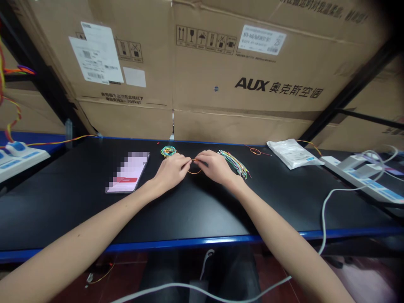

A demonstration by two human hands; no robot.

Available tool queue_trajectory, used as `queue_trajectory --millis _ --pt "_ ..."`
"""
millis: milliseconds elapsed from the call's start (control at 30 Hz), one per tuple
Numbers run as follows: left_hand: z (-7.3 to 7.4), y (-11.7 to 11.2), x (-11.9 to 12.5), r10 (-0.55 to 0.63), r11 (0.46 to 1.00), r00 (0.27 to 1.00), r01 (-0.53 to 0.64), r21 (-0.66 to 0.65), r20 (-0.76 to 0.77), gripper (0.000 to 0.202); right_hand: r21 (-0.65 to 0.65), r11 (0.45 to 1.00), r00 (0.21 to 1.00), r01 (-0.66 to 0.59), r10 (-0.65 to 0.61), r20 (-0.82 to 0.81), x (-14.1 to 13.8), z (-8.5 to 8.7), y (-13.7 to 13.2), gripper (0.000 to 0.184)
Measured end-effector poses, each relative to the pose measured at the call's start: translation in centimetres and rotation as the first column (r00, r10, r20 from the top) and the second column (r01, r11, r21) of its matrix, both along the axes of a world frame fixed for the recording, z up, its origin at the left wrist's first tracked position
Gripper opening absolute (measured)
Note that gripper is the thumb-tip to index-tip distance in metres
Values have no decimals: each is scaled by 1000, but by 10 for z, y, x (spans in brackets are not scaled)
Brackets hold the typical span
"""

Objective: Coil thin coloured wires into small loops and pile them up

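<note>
Above the black tabletop (189, 214), my left hand (171, 170) and my right hand (215, 167) meet almost fingertip to fingertip. Both pinch a thin orange wire (195, 173), which sags in a small loop below the fingers. Its ends are hidden by my hands. Just behind my left hand lies a coil of green, yellow and orange wires (168, 150). A bundle of multicoloured wires (237, 164) with bare-looking tips rests beside my right hand, partly covered by it.
A phone (131, 172) lies lit on the left. Farther right are a loose orange wire (255, 150), a white plastic packet (293, 153) and a power strip (362, 179) with a white cable. Another power strip (23, 159) stands at far left. Large cardboard boxes (202, 109) wall off the back.
</note>
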State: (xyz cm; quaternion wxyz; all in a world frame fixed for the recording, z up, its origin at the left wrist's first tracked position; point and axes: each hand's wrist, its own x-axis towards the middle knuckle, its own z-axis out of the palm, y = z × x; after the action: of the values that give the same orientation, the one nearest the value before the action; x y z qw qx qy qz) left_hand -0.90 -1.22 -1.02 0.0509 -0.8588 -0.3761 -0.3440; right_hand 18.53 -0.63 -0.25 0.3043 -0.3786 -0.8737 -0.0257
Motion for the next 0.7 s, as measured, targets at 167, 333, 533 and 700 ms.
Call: queue_trajectory --millis 167,333,533,700 --pt "-2 0 -2 2 997 998 3 74 -70 23 -67 998 1000 -3 5 23 -1 2 -2 22" --pt "0 0 -2 13 983 988 14 182 -151 25 -435 892 986 -126 66 -151 -1 12 -3 28" --pt "-1 1 -2 55 991 996 -47 127 -65 25 -239 971 998 31 -43 -45 -6 7 -5 23" --pt "-1 0 1 46 999 999 -46 -7 11 22 -2 997 996 83 -83 29 -6 -2 -3 17"
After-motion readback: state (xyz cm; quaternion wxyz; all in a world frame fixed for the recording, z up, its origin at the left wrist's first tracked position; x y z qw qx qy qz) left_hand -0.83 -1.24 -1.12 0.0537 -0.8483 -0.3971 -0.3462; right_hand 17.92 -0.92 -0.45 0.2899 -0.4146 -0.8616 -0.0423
